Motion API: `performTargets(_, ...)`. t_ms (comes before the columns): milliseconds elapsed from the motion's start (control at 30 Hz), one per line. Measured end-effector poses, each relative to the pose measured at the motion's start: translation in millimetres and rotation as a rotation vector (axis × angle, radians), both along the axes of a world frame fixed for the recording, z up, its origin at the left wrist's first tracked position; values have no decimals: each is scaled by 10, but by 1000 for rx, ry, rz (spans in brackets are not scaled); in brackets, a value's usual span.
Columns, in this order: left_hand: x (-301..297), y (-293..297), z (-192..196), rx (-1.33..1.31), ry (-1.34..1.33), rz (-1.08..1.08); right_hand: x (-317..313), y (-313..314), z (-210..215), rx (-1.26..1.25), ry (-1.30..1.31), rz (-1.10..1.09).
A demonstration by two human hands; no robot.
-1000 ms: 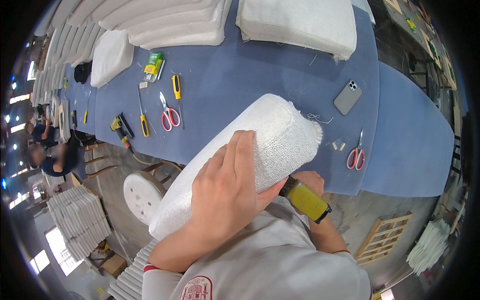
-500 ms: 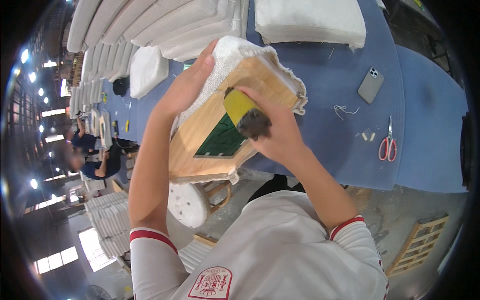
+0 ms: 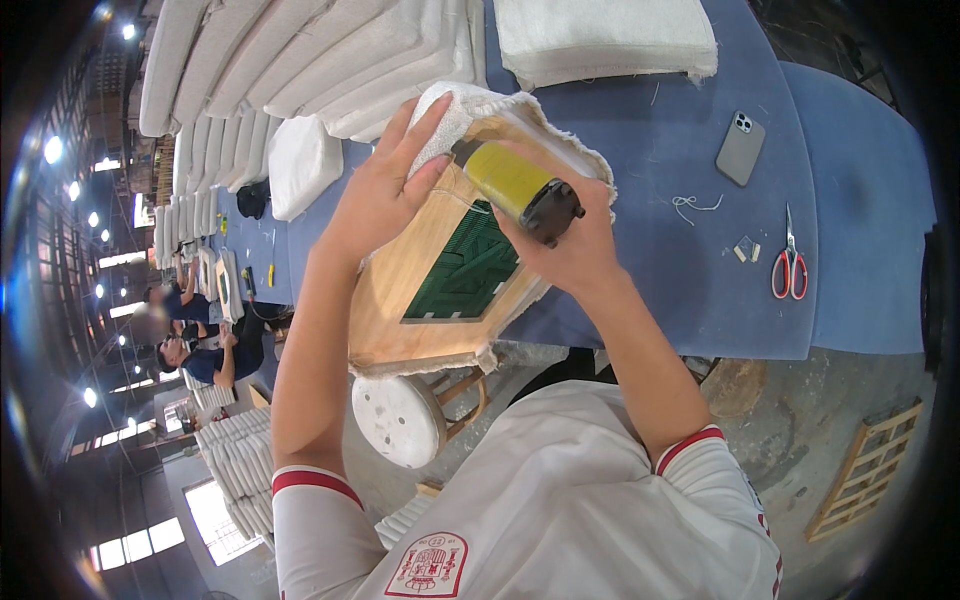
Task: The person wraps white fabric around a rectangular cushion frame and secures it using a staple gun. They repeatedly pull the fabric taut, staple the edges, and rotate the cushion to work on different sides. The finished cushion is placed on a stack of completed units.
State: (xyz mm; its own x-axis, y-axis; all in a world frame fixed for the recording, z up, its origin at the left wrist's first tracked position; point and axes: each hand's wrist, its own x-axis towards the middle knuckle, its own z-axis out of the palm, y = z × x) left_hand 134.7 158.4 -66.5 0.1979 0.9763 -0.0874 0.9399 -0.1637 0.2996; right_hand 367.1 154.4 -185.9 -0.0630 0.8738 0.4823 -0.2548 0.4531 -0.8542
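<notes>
Turned over since the earliest frame, one white woven-fabric cushion with a pale wooden underside (image 3: 425, 237) now leans at the near edge of the desk (image 3: 660, 270), between both hands. One dark-green ribbed panel (image 3: 460, 262) fills its opening, partly hidden by the right hand (image 3: 570, 245). That hand's fingers are wrapped round one yellow-and-black handheld tool (image 3: 510, 180), some out of sight behind it; the tool's tip, at the wood's far end, is hard to make out. The left hand (image 3: 395, 185) has shifted onto the far left corner, fingers spread over the fabric; I cannot tell whether they pinch it.

On the desk's right lie one grey phone (image 3: 740, 148), one pair of red-handled scissors (image 3: 790, 268), one white string and two small pale pieces (image 3: 740, 252). One off-white cushion (image 3: 605, 35) at the far side is cut off above; the far-left cushion stack (image 3: 330, 60) is cropped too, preventing a full count. Two blurred people (image 3: 215, 365) stand left. One round white stool (image 3: 395, 425) is partly covered.
</notes>
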Motion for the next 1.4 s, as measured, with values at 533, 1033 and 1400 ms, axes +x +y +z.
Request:
performTargets(533,-24,-42,30,-2,43,-53,-34,-125,99,-108,-96,203)
performTargets(1033,-539,-188,-207,-25,-94,-39,-394,-273,-218,-203,-54,210)
performTargets(1400,-529,-289,-159,-19,-9,-36,-435,-299,68,-96,-106,115)
